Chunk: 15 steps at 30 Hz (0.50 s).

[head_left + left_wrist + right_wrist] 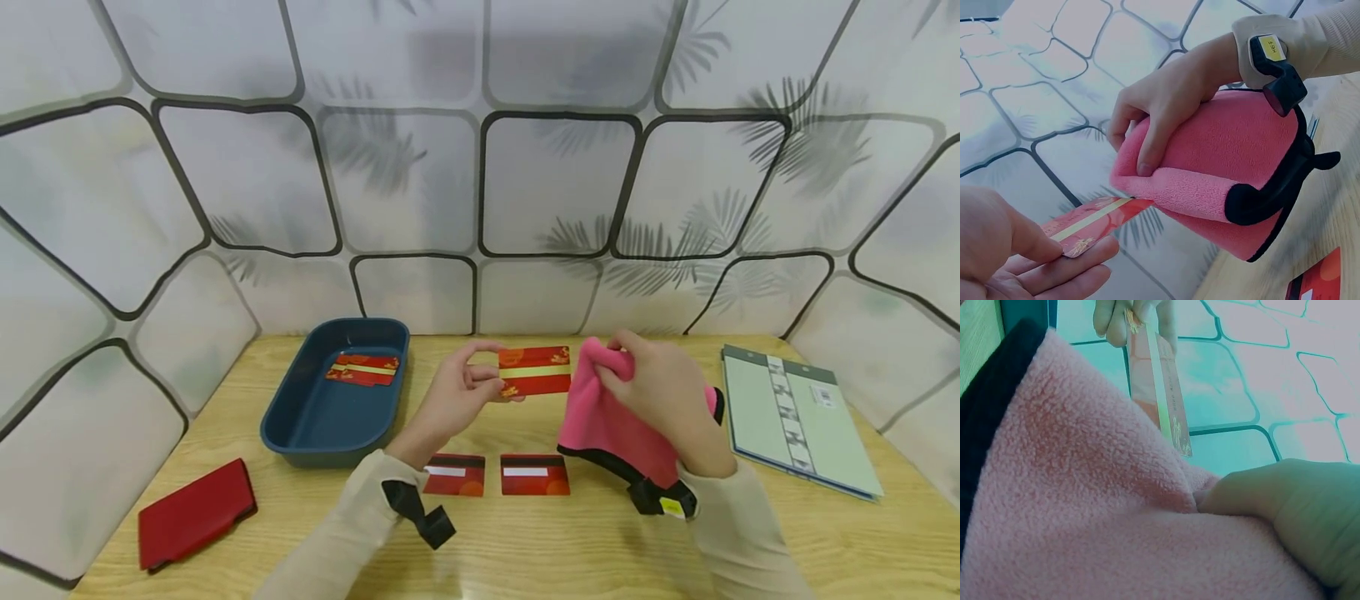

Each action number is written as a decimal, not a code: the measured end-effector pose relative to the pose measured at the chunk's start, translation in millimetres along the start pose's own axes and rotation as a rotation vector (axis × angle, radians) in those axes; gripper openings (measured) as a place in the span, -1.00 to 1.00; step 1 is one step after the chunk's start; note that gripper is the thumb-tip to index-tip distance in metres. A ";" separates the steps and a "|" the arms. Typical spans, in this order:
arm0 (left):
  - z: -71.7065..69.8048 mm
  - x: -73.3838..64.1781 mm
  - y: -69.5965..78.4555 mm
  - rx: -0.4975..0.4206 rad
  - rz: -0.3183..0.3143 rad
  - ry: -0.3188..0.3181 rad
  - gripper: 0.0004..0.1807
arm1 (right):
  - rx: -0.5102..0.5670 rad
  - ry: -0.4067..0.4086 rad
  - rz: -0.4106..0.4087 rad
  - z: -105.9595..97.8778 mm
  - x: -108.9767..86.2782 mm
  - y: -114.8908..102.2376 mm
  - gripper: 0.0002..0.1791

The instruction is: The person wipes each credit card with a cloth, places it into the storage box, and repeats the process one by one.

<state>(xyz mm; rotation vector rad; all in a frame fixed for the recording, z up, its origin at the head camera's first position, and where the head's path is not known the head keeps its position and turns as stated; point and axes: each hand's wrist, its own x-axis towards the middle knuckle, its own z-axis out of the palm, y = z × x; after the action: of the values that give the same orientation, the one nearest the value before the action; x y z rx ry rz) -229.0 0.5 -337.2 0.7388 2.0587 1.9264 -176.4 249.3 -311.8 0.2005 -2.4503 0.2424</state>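
Between thumb and fingers, my left hand [468, 383] pinches a red card [535, 372] with a yellow stripe by its left end. My right hand [660, 383] grips a pink cloth [618, 425] with black edging, bunched under the thumb and hanging down in folds. In the left wrist view the card's far end meets the folded edge of the pink cloth [1210, 144]. On the table below lie two red cards, a left card [459, 477] partly behind my wrist and a right card [535, 477], both with a dark stripe and white strip uppermost.
A dark blue tray [288, 408] at the left holds several red-and-yellow cards [363, 370]. A red wallet-like case [197, 515] lies at the front left. Pale green notebooks or folders [798, 421] rest at the right. A patterned curtain [420, 183] stands behind the table.
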 end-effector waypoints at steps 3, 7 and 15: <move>-0.7 -0.2 1.1 -0.005 -0.015 0.015 -0.54 | 0.002 -0.020 0.024 -0.9 -0.2 0.4 -0.80; -0.9 1.5 2.0 -0.033 -0.018 0.041 -0.55 | 0.001 -0.081 0.066 -4.5 -0.2 0.2 -0.79; -7.9 0.8 7.2 -0.127 -0.014 0.058 -0.52 | 0.023 -0.065 0.059 -2.3 -0.5 2.0 -0.77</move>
<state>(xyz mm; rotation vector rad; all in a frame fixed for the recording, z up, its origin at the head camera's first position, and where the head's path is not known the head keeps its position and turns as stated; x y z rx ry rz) -232.1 -5.8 -329.1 0.6455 1.9463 2.0715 -175.1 251.8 -310.6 0.1477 -2.5216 0.2941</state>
